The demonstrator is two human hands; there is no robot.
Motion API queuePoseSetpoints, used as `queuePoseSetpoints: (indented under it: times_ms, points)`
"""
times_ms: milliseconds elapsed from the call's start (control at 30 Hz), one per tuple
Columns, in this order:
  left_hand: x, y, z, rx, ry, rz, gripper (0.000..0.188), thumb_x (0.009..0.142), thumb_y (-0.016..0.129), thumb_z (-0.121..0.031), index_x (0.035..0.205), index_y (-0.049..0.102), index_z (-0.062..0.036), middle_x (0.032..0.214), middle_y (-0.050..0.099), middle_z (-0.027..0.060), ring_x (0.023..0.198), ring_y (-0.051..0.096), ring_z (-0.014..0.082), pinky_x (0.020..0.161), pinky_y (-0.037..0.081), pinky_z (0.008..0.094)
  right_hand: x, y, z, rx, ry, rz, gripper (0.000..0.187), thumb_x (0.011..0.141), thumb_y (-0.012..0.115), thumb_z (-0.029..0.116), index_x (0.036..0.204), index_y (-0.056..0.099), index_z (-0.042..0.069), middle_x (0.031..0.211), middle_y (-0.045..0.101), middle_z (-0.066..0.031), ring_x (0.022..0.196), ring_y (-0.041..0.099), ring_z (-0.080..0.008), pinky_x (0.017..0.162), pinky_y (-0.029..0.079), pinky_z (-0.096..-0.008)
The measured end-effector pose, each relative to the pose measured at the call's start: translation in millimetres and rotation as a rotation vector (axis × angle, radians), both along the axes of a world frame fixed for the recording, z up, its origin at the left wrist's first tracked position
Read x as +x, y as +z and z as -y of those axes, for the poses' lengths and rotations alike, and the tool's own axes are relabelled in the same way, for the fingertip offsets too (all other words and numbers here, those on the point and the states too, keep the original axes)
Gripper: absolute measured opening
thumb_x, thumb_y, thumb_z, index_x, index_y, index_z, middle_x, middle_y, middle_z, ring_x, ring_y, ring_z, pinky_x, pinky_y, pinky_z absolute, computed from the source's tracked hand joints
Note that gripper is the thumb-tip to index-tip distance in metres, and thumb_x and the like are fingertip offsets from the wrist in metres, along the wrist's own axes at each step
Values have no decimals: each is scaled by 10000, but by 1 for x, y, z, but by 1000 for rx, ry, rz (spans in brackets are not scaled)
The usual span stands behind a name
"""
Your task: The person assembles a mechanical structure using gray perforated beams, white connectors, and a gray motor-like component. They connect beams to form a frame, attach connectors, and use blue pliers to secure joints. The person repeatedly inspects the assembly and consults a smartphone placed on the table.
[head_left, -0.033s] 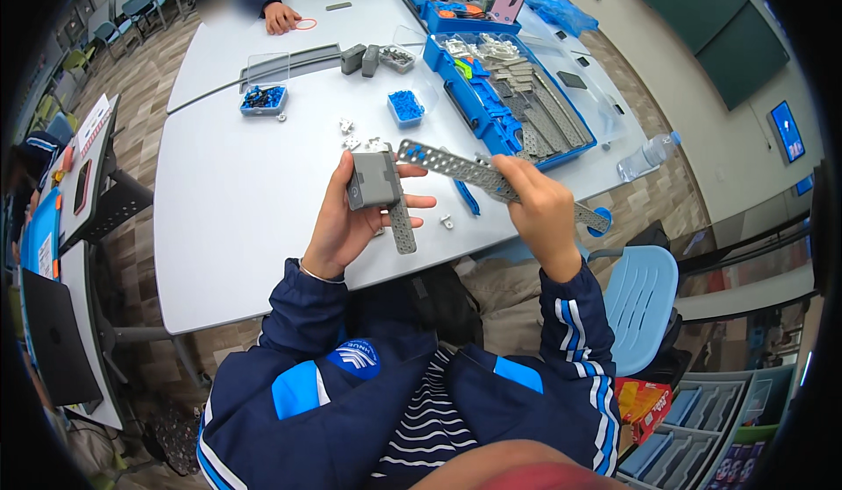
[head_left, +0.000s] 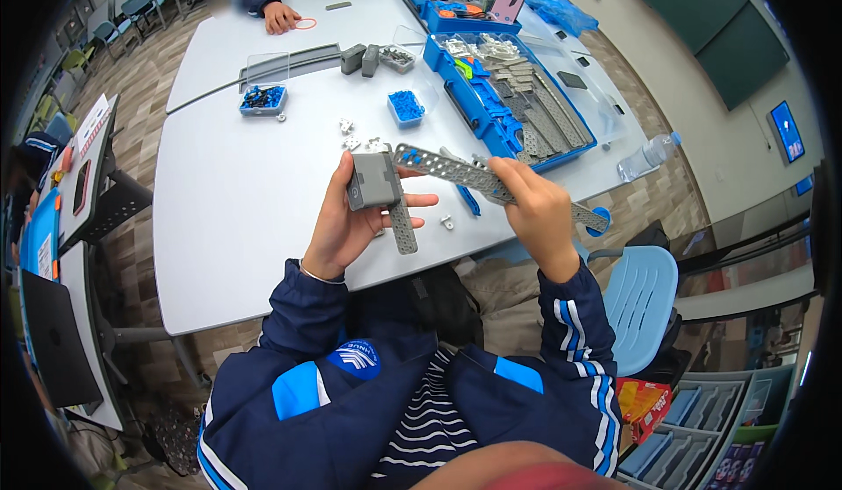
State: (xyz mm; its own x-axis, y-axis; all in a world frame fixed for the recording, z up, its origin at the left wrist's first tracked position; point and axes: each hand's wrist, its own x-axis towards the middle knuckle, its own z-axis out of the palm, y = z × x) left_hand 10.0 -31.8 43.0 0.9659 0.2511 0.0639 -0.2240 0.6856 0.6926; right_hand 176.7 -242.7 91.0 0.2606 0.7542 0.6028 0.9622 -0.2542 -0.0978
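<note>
Laptop (head_left: 48, 341), dark, closed, at far left on a side desk, beside a blue case (head_left: 37, 244).
Tray (head_left: 263, 100), small, clear-lidded, holding black and blue small parts, on the white table (head_left: 228, 192) toward its left rear.
Left hand (head_left: 346, 218), palm up, fingers spread, thumb curled over a grey motor block (head_left: 373, 180); closed on the block, held above the table edge. Short grey perforated strip (head_left: 403, 228) hanging down from under the block, lying across the palm.
Loose connectors (head_left: 351, 135), small and pale, scattered on the table just behind the block; one more (head_left: 447, 221) between the two hands.
Blue tub (head_left: 406, 106) of small blue pieces, rear centre, with two grey blocks (head_left: 361, 58) behind it.
Long grey perforated beam (head_left: 465, 174), slanting from the top of the motor block down to the right, its left end touching the block.
Right hand (head_left: 535, 209), fingers clamped around the middle of the beam, apart from the left hand.
Blue parts case (head_left: 517, 104), open, filled with grey beams and plates, at right rear of the table.
Plastic bottle (head_left: 647, 155), clear, lying near the table's right edge.
Blue chair (head_left: 640, 301), lower right.
Another person's hand (head_left: 281, 18), resting on the far table beside an orange ring (head_left: 305, 23).
</note>
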Motion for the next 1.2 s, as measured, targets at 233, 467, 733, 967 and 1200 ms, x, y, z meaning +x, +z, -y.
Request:
queuePoseSetpoints:
  times_ms: [233, 467, 733, 967, 1200]
  points:
    - [3, -9, -10, -135, 18, 50, 792, 1018, 236, -648, 1450, 389, -3, 1314, 542, 229, 1286, 483, 535, 892, 604, 518, 9, -17, -16, -22, 38, -124, 520, 682, 601, -100, 1160, 646, 99, 1031, 668, -77, 807, 677, -315, 675, 552, -393]
    - [-9, -15, -16, 109, 246, -142, 666, 1036, 371, -591, 1365, 507, -27, 1240, 607, 116, 1164, 561, 225, 1016, 447, 400, 13, -21, -10, 2, 14, -145, 556, 665, 621, -102, 1175, 644, 117, 1046, 663, -76, 819, 679, -319, 686, 552, -397]
    - [-22, -11, -13, 102, 223, -85, 553, 1019, 539, -465, 1329, 526, -7, 1263, 608, 119, 1167, 558, 167, 1022, 429, 327, 11, -18, 1, -7, -42, -221, 523, 698, 606, -113, 1177, 654, 91, 1081, 680, -139, 900, 671, -370, 737, 538, -413]
    - [-18, -2, 2, 72, 222, 0, 544, 952, 669, -271, 1371, 449, -3, 1291, 595, 131, 1198, 573, 172, 1027, 453, 338, 16, -19, 11, 46, -76, -139, 593, 670, 575, -108, 1207, 649, 133, 1105, 679, -102, 896, 672, -351, 706, 541, -419]
    - [-16, -1, 25, 94, 210, 6, 670, 923, 643, -265, 1440, 371, 63, 1298, 555, 168, 1184, 583, 191, 1005, 488, 297, 15, -20, 21, 14, -118, -231, 559, 705, 560, -126, 1220, 626, 80, 1126, 672, -161, 1006, 655, -375, 847, 522, -399]
